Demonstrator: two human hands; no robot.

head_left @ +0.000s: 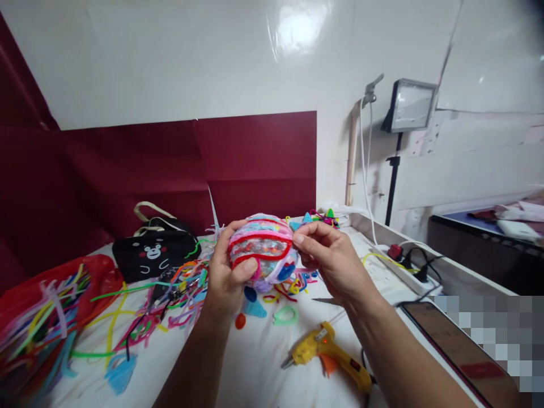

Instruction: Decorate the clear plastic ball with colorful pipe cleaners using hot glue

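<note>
Above the white table I hold a round ball (261, 249) covered in fuzzy pipe-cleaner stripes of red, pink, grey, light blue and lilac. My left hand (232, 269) wraps its left side, the thumb pressed on the front. At the ball's right edge, the fingertips of my right hand (321, 252) pinch together where a red strip ends; the pinched piece is mostly hidden. A dark blue patch shows low on the ball's right side. Below my hands lie a yellow glue gun (329, 351) with a red light, a green loop (285, 315) and a blue fuzzy piece (255, 307).
Loose pipe cleaners (178, 306) and a red plastic bag (100, 275) spread over the left side. Behind them sits a black bag (157, 252) with a bear face. At right are a power strip (410, 269), a phone (454, 351) and a lamp (412, 106) on a stand.
</note>
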